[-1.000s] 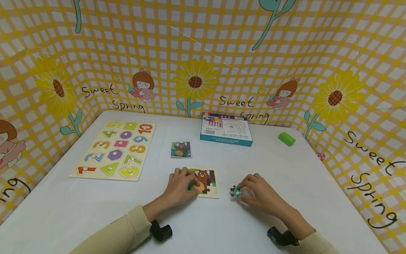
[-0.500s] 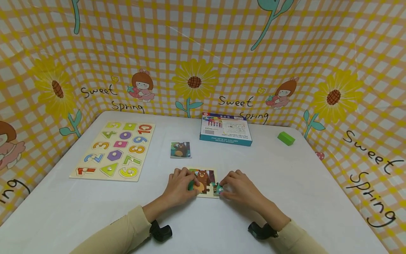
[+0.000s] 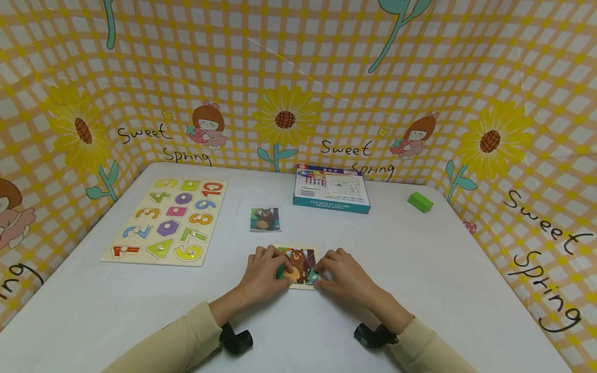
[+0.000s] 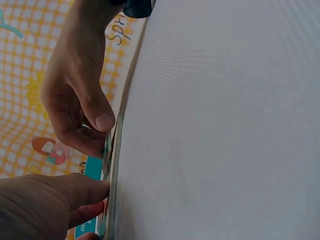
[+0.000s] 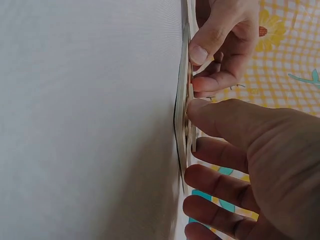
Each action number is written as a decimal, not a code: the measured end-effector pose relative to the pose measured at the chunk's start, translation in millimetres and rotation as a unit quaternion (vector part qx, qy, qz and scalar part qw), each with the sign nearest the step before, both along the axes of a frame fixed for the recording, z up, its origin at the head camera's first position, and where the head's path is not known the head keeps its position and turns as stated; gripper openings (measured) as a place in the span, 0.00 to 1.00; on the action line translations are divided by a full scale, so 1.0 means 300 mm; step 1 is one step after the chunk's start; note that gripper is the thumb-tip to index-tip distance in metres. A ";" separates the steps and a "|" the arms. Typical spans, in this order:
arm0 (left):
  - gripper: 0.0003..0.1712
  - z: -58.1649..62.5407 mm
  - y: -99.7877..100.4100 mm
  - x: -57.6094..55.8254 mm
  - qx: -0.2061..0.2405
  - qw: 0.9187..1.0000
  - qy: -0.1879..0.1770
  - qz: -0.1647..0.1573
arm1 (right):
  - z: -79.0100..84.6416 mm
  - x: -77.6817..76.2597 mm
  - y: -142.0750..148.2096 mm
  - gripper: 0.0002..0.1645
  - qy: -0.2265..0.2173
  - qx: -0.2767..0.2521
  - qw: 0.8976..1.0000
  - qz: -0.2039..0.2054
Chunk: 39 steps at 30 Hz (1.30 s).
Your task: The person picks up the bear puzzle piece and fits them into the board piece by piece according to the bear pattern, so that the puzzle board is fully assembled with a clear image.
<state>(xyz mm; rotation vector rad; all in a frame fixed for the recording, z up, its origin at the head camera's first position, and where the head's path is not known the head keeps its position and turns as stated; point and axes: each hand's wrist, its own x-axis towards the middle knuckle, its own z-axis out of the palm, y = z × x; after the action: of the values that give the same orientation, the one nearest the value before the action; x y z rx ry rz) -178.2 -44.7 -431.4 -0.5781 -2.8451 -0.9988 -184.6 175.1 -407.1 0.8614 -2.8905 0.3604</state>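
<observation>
A small bear puzzle in a pale wooden frame lies on the white table in the head view. My left hand holds its left side, thumb and fingers curled onto it and covering that part. At the lower right corner my right hand pinches a teal puzzle piece between thumb and fingers. In the right wrist view the piece shows edge-on, slightly raised over the frame. The left wrist view shows both hands' fingertips near the puzzle's thin edge.
A bear picture card lies beyond the puzzle. On the left is a wooden number and shape board. A flat teal-sided box stands at the back, with a green block to its right. Patterned cloth surrounds the table.
My right hand has moved left, carrying the teal piece from beside the puzzle onto its lower right corner. My left hand has kept its place on the left side.
</observation>
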 end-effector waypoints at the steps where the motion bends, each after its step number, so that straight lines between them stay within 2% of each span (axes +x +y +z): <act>1: 0.06 0.000 0.000 0.000 0.000 1.000 -0.001 0.000 | -0.001 -0.001 -0.001 0.14 0.001 0.001 1.000 0.000; 13: 0.06 0.011 0.011 0.002 -0.011 1.000 0.011 0.004 | -0.009 -0.005 -0.013 0.16 -0.002 0.005 1.000 -0.012; 20: 0.07 0.017 0.047 0.000 -0.018 0.999 0.033 -0.018 | -0.013 -0.005 -0.013 0.15 -0.001 0.005 1.000 -0.006; 29: 0.06 0.010 0.086 -0.010 -0.030 0.999 0.021 -0.028 | -0.012 -0.003 -0.010 0.15 -0.001 0.001 1.000 -0.005; 39: 0.05 0.012 0.095 -0.008 -0.038 0.999 0.019 -0.027 | -0.001 0.003 -0.010 0.15 -0.008 -0.003 1.000 -0.018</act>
<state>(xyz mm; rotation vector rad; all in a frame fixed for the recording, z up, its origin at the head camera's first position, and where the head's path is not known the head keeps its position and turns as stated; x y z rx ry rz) -180.7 -16.3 -427.8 -0.6768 -2.8581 -0.8812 -183.8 172.1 -407.4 0.8078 -2.9135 0.3721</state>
